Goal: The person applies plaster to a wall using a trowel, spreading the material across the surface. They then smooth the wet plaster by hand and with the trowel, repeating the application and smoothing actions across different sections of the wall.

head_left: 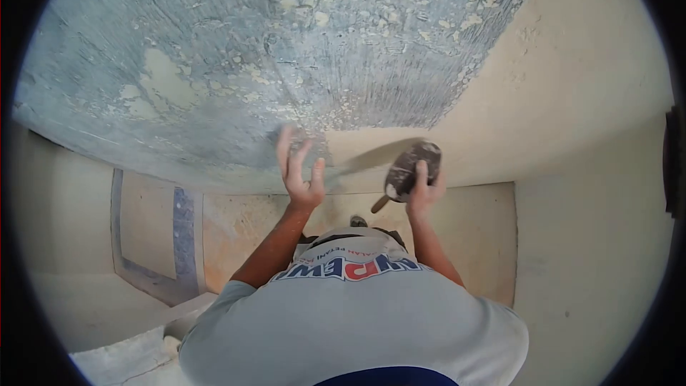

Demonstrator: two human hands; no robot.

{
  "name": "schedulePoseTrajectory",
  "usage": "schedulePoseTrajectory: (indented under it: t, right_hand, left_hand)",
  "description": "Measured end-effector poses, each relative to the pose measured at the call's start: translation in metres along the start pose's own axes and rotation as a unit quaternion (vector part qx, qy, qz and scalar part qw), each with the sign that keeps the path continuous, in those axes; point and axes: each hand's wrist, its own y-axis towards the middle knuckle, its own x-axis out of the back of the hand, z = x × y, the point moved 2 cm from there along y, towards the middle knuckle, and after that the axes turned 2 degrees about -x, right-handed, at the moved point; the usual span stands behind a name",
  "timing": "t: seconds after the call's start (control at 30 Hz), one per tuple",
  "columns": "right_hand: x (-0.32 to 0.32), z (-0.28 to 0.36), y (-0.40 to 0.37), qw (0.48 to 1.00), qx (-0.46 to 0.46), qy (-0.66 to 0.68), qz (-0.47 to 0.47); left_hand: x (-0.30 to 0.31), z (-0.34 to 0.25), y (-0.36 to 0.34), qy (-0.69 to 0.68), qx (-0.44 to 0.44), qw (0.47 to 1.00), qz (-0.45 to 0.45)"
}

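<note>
My left hand (300, 179) is raised close to the wall with its fingers apart and nothing in it; its fingertips are slightly blurred. In my right hand (426, 196) is a dark, rounded tool (411, 169) smeared with whitish plaster, my thumb lying across its face. A short brown handle (380, 204) sticks out at its lower end. I cannot make out its far side. Both hands are in front of the wall (343, 71), whose rough blue-grey surface is spotted with cream plaster. A smooth cream plaster coat (514, 93) covers its right side and a strip low down.
A plaster-marked floor (243, 225) lies below, with a framed panel (146, 225) at the left. A plain side wall (579, 243) stands at the right, with a dark object (672, 161) at its edge. At the lower left is a pale, broken-edged ledge (128, 357).
</note>
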Motion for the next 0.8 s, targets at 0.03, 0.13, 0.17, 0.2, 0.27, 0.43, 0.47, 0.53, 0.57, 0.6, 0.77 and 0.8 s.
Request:
schedulePoseTrajectory:
  t: [0.03, 0.13, 0.17, 0.2, 0.27, 0.43, 0.47, 0.53, 0.57, 0.6, 0.77, 0.8]
  right_hand:
    - [0.018, -0.003, 0.007, 0.999, 0.006, -0.013, -0.035]
    - [0.06, -0.006, 0.02, 0.994, -0.003, -0.028, -0.105]
    - [0.072, -0.009, 0.024, 0.993, -0.016, -0.019, -0.112]
    - [0.083, -0.015, 0.029, 0.992, -0.029, -0.05, -0.114]
    - [0.085, -0.01, 0.033, 0.993, -0.034, -0.038, -0.106]
    - [0.08, 0.003, 0.035, 0.995, -0.014, -0.038, -0.09]
    - [0.084, 0.004, 0.035, 0.995, -0.004, -0.032, -0.093]
    - [0.092, 0.003, 0.036, 0.994, -0.011, -0.003, -0.108]
    - [0.1, 0.001, 0.035, 0.993, -0.01, 0.002, -0.116]
    - [0.112, -0.003, 0.031, 0.992, -0.033, -0.003, -0.118]
    - [0.151, -0.014, 0.004, 0.98, -0.136, 0.009, -0.144]
    - [0.152, -0.014, 0.003, 0.981, -0.13, 0.01, -0.141]
  left_hand:
    - [0.001, -0.008, 0.007, 0.054, -0.018, 0.997, -0.046]
    - [-0.031, 0.004, 0.015, 0.147, -0.009, 0.987, -0.066]
    - [-0.054, 0.017, 0.013, 0.181, 0.015, 0.982, -0.042]
    - [-0.086, 0.029, 0.006, 0.233, -0.025, 0.969, -0.083]
    - [-0.136, 0.011, -0.014, 0.3, -0.03, 0.953, 0.044]
    - [-0.17, -0.036, -0.007, 0.2, 0.002, 0.908, 0.368]
    - [-0.147, -0.03, -0.008, 0.111, 0.025, 0.956, 0.271]
    - [-0.104, 0.02, -0.023, 0.291, -0.059, 0.953, 0.064]
    - [-0.079, 0.032, -0.01, 0.284, 0.029, 0.958, -0.029]
    - [-0.064, 0.035, 0.002, 0.273, 0.12, 0.947, -0.119]
    - [-0.145, -0.023, 0.014, 0.248, -0.027, 0.968, -0.007]
    - [-0.155, -0.05, 0.01, 0.305, -0.111, 0.941, 0.099]
